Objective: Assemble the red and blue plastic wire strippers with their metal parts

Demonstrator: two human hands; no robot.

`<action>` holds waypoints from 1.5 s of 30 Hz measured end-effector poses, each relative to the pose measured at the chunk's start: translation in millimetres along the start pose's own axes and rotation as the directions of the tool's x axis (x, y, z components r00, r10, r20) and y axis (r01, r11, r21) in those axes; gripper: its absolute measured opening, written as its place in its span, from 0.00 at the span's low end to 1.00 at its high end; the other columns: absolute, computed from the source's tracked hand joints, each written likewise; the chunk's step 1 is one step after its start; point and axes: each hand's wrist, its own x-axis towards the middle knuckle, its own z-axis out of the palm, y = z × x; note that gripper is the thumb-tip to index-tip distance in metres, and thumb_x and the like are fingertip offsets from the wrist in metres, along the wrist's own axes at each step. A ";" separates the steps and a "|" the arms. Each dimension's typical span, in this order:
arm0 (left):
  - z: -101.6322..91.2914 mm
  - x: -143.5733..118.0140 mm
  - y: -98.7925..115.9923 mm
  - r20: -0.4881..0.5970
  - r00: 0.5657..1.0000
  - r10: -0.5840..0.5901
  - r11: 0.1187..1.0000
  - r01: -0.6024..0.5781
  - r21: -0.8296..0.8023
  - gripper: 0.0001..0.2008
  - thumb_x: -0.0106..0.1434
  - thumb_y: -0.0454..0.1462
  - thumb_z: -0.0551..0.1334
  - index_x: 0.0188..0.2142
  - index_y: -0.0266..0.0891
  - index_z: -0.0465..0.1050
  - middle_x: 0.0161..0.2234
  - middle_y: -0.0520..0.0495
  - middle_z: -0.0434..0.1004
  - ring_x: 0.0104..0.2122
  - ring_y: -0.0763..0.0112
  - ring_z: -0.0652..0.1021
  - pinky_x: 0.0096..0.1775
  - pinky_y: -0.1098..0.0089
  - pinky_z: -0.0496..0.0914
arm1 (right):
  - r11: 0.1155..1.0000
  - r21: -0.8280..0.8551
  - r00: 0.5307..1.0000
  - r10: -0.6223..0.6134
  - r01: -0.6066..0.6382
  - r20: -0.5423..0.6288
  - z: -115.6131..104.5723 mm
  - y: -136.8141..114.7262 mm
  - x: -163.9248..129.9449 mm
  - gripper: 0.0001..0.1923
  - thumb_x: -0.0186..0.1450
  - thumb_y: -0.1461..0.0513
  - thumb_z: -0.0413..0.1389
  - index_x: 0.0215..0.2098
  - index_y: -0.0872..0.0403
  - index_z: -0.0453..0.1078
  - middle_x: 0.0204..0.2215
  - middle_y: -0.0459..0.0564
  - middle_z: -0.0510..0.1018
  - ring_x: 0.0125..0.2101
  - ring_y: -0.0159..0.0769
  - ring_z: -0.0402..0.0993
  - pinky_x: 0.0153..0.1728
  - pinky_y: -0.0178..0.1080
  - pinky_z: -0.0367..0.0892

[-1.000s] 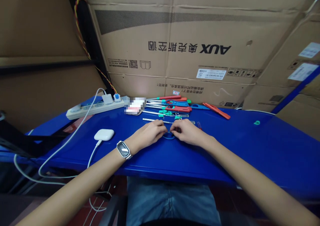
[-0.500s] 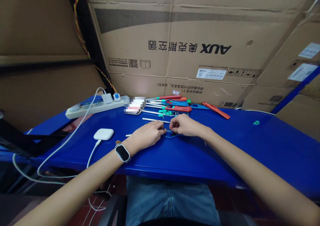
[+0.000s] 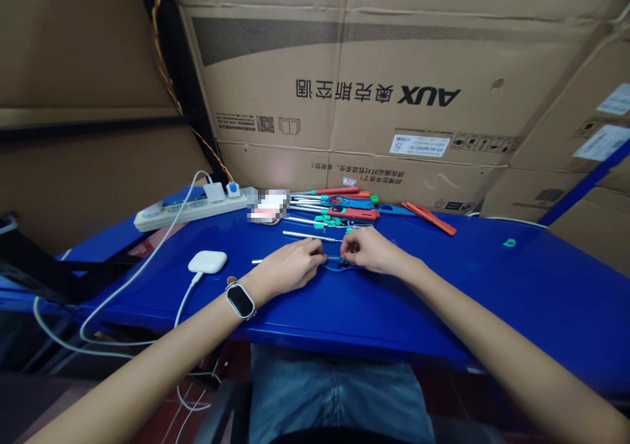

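Observation:
My left hand (image 3: 294, 262) lies low over the blue table with its fingers closed around a thin metal tube (image 3: 256, 262), whose end sticks out on the left. A thin blue wire (image 3: 335, 269) loops below the fingertips of both hands. My right hand (image 3: 370, 250) is pinched just right of the left; what is between its fingers is too small to tell, near a small dark part. Behind the hands lies another metal tube (image 3: 309, 236), with small green parts (image 3: 331, 221) farther back.
Red lighter-like handles (image 3: 352, 214), a blue handle (image 3: 350, 202) and metal rods lie along the cardboard. An orange casing (image 3: 430, 219) and a green piece (image 3: 509, 242) are to the right. At left are a white charging case (image 3: 209, 262), cables and a power strip (image 3: 189, 213).
My right hand has shifted slightly to the right, away from the left fingertips. The whole view has moved a little; the left hand stays on the tube.

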 end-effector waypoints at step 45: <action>-1.0 -13.7 -20.9 -0.066 0.989 -0.136 0.936 0.106 -0.334 0.13 0.71 0.35 0.52 0.48 0.39 0.74 0.43 0.44 0.74 0.42 0.66 0.76 0.46 0.66 0.70 | 0.976 -0.078 0.972 -0.211 0.203 -0.104 7.0 -13.6 -5.1 0.05 0.64 0.61 0.58 0.36 0.54 0.76 0.33 0.49 0.77 0.30 0.32 0.71 0.33 0.35 0.62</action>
